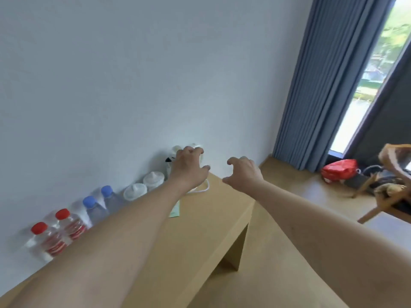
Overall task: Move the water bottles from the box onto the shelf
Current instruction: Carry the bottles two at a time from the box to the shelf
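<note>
With the water bottles lined up on the shelf against the wall, the left hand and right hand, fingers loosely curled and empty, risk toppling the kettle nearby.

Soft daylight from the window on my right lights an evenly bright, slightly blurred, tilted, edge-warped view.
</note>
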The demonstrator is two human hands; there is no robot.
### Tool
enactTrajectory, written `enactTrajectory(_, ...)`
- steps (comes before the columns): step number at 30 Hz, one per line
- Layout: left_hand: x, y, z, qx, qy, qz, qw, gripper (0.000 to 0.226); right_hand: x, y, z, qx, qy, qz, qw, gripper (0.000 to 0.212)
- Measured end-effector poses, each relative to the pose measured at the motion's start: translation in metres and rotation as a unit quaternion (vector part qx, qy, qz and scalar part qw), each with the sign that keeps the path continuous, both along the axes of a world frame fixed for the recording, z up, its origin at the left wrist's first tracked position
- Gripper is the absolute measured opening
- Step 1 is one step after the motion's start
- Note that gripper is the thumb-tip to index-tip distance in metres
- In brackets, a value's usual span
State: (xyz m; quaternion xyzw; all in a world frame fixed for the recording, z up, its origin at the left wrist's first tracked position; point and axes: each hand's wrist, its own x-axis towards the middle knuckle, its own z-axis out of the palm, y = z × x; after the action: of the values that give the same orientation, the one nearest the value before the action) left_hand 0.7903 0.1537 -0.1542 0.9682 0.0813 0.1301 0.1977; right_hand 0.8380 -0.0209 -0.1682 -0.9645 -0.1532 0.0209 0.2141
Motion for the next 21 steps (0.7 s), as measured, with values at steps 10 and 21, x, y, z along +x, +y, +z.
enactTrajectory(10,0.073,-0.330,0.010,0.056,0.018,-0.305,0.951,0.056,-0.021,-0.312,0.013,-0.034,-0.021,-0.267,0.963,0.064)
enactTrajectory(21,0.095,-0.619,0.002,0.054,0.015,-0.538,0.841,0.061,-0.066,-0.552,0.003,-0.043,0.024,-0.530,0.846,0.068)
